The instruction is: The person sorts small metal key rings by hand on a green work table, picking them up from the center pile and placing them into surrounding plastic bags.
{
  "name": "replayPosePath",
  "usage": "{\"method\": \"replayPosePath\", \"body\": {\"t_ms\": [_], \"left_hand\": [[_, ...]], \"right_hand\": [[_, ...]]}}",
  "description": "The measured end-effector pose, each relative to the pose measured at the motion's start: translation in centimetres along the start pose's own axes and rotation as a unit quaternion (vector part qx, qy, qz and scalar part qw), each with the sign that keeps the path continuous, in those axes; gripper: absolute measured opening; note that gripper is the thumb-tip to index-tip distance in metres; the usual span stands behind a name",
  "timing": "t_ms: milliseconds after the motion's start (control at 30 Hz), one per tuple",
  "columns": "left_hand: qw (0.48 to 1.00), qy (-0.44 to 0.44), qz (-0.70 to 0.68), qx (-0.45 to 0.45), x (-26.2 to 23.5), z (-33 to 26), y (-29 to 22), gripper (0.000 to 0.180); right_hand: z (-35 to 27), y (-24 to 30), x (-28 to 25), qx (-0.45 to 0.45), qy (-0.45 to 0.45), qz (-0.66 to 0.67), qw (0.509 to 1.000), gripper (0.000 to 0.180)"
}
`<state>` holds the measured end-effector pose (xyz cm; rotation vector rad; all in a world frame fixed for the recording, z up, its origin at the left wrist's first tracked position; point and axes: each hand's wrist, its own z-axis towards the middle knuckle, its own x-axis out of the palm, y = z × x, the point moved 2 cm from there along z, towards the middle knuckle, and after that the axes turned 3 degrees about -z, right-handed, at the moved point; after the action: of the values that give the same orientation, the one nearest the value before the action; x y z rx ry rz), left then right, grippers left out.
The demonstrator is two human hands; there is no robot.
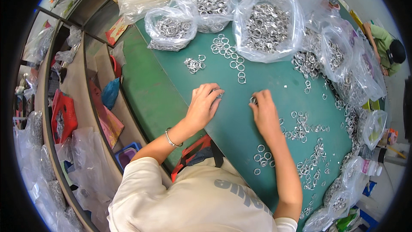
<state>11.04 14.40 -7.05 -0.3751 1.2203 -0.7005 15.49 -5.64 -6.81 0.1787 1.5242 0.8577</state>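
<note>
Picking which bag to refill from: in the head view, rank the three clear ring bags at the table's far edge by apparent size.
1. Right bag, largest.
2. Middle bag and left bag: the middle looks bigger, but it is partly hidden, so unsure.

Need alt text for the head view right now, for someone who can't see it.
A person's left hand and right hand rest on a green table, each fingering a small silver metal ring. Loose silver metal rings lie scattered around, and clear plastic bags of rings line the far edge.
</note>
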Motion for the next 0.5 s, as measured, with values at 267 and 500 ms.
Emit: {"method": "replayPosePath", "body": {"t_ms": [267,500], "left_hand": [[0.993,-0.116,0.032,-0.005,-1.6,1.6,4.3,0.036],[0.986,-0.155,0.008,-0.06,-2.9,0.2,4.1,0.047]], "right_hand": [[4.6,6.4,5.4,-0.036,0.048,0.024,0.998,0.025],[6.7,6.7,6.8,-0.041,0.015,0.082,0.996,0.027]]}}
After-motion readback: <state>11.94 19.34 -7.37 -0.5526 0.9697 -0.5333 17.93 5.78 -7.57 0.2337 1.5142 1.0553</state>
